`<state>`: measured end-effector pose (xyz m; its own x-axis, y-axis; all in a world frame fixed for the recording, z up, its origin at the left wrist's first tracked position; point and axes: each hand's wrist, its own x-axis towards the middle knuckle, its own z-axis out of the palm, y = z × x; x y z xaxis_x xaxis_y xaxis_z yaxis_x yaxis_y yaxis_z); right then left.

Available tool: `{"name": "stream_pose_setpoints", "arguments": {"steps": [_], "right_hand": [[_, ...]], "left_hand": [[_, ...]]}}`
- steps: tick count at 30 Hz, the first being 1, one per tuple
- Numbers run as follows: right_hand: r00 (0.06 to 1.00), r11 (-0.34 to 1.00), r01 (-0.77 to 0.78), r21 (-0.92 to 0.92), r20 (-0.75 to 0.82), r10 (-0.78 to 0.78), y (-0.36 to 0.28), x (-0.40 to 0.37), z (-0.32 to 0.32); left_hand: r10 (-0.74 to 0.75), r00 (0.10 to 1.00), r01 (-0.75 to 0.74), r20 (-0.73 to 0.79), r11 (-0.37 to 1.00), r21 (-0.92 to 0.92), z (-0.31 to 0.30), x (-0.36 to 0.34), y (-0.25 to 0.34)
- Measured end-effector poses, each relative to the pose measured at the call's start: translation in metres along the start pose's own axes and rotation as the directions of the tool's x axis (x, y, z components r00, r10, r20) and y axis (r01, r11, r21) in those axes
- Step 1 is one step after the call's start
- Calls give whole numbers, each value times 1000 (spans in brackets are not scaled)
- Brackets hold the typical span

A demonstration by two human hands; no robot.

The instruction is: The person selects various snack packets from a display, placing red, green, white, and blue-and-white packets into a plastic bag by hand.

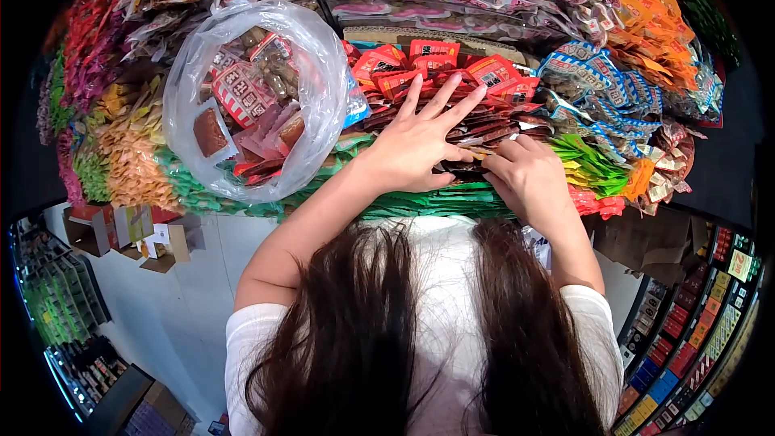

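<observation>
My left hand lies with its fingers spread across a row of red snack packets, its fingertips touching them. Close by on the right, my right hand has its fingers curled down among the dark edges of tightly packed packets. What sits between those fingertips is hidden. Left of my hands stands a clear plastic bag with its mouth wide open. Inside it are a red-and-white striped packet, brown snacks in clear wrapping and other small packets.
Green packets line the front edge of the display. Blue-and-white striped packets and orange packets lie to the right, peach-coloured ones to the left. Cardboard boxes stand on the floor at left, stocked shelves at lower right.
</observation>
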<state>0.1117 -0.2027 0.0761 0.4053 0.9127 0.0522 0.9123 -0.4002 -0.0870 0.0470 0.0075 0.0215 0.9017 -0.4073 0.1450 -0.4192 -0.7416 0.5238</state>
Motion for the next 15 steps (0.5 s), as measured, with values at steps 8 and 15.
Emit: {"name": "stream_pose_setpoints", "arguments": {"steps": [8, 15], "right_hand": [[990, 991, 131, -5, 46, -131, 4, 8, 7], [972, 978, 209, 3, 106, -208, 14, 13, 21]], "left_hand": [[-1, 1000, 1, -15, 1000, -2, 1, 0, 0], [-2, 1000, 2, -4, 1000, 12, 0, 0, 1]]}}
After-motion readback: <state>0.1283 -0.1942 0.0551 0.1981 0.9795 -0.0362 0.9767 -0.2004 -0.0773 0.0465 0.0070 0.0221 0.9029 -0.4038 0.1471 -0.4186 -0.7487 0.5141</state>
